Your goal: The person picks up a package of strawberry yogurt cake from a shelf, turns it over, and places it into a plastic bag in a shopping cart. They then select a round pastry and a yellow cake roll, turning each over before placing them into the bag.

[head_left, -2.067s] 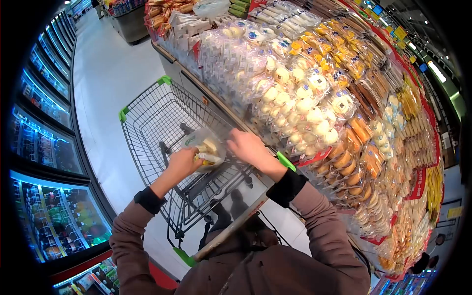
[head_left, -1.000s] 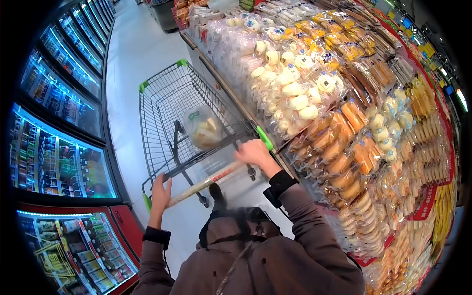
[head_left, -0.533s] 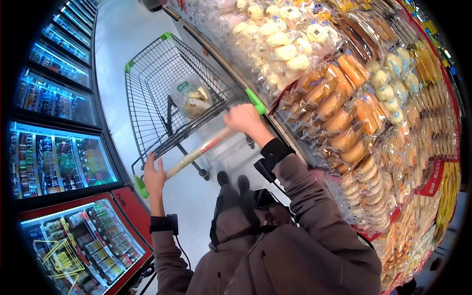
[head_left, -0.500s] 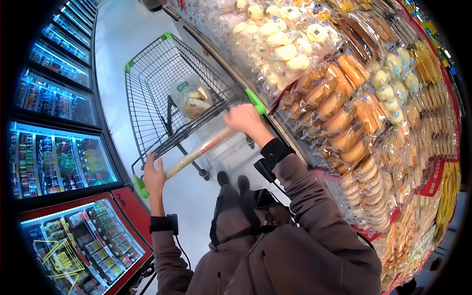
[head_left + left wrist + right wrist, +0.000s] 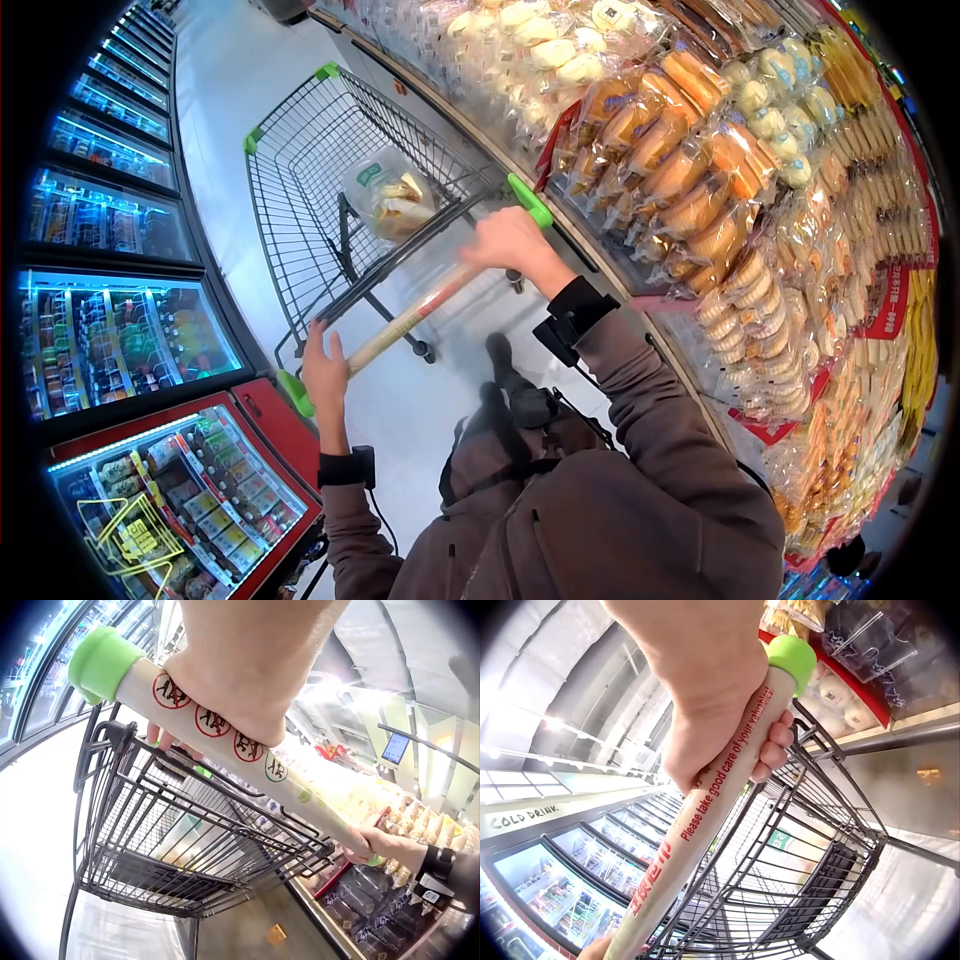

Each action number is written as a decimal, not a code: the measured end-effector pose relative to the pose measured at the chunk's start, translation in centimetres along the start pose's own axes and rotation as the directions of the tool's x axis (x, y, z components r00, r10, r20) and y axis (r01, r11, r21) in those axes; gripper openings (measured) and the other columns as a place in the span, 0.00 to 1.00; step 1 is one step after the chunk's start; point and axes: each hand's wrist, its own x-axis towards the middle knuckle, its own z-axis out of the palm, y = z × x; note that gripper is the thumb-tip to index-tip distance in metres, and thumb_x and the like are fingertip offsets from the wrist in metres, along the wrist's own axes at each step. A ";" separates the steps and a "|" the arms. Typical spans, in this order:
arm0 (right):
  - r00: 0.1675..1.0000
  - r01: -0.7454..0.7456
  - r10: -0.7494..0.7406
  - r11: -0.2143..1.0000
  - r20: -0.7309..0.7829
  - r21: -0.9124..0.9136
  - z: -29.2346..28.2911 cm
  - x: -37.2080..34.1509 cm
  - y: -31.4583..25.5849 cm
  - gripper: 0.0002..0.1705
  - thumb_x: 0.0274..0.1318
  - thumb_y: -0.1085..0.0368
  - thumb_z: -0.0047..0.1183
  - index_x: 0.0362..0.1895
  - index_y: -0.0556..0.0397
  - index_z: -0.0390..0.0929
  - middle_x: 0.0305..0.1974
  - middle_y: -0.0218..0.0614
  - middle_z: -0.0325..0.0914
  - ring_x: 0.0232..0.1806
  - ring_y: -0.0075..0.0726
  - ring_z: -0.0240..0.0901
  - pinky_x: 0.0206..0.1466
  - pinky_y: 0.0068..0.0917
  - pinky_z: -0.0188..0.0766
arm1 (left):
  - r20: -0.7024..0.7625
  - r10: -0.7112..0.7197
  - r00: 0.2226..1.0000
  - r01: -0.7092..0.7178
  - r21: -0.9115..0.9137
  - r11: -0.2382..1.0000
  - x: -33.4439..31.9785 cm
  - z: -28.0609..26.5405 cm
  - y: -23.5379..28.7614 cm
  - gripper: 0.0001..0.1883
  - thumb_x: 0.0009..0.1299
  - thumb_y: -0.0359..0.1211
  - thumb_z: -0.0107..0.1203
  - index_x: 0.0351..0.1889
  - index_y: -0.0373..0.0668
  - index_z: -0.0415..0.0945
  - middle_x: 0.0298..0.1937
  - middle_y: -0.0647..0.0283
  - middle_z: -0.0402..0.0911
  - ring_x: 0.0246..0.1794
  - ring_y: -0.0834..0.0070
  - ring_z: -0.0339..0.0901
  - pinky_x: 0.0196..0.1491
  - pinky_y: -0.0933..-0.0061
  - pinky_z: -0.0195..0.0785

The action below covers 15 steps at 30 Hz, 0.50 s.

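Observation:
Across the near end of the shopping cart point(image 5: 300, 160) runs a pale handle point(image 5: 400, 325) with green ends. At its left end my left hand point(image 5: 327, 380) rests against it, fingers fairly straight and thumb apart; in the left wrist view the palm lies on the handle point(image 5: 217, 735) and fingertips show beyond it. My right hand point(image 5: 512, 245) grips the handle near its right end; the right wrist view shows that hand point(image 5: 705, 682) with fingers curled round the printed bar point(image 5: 705, 799). A clear plastic bag point(image 5: 388, 198) with pale items and a green label lies in the basket.
Packaged breads point(image 5: 665, 170) fill a long display at the right, close beside the cart. Glass-door coolers point(image 5: 130, 340) line the left, with a red-edged case point(image 5: 265, 425) nearer. White floor point(image 5: 215, 120) stretches ahead between them. Dark shoes point(image 5: 498, 350) show behind the handle.
Both hands have gone from the bag, in the earliest frame, to the handle; the bag now lies in the basket. The bread display has shifted in view, and the feet have changed position.

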 end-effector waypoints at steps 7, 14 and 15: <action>0.997 -0.055 0.055 0.998 -0.058 0.008 0.8 -5.3 -1.1 0.22 0.38 0.50 0.44 0.16 0.56 0.78 0.18 0.46 0.75 0.22 0.49 0.73 0.29 0.38 0.69 | -0.015 -0.051 0.999 0.050 -0.062 0.997 -5.1 -0.6 0.4 0.19 0.68 0.41 0.38 0.49 0.41 0.71 0.59 0.60 0.66 0.55 0.61 0.66 0.54 0.67 0.59; 0.994 -0.108 0.107 0.994 -0.038 -0.021 1.5 -10.6 -2.2 0.20 0.38 0.52 0.44 0.15 0.55 0.78 0.18 0.46 0.74 0.24 0.50 0.73 0.30 0.38 0.69 | -0.035 0.034 0.999 -0.036 -0.070 0.997 -9.9 -1.1 0.0 0.19 0.68 0.41 0.37 0.46 0.39 0.72 0.59 0.57 0.66 0.53 0.58 0.68 0.52 0.64 0.61; 0.992 -0.123 0.122 0.992 -0.041 -0.017 1.6 -11.2 -2.2 0.20 0.38 0.52 0.44 0.15 0.55 0.78 0.18 0.46 0.74 0.24 0.50 0.73 0.30 0.38 0.69 | -0.034 0.040 0.999 -0.042 -0.073 0.996 -10.7 -1.1 0.1 0.19 0.68 0.41 0.37 0.46 0.39 0.72 0.59 0.56 0.66 0.52 0.58 0.68 0.52 0.64 0.61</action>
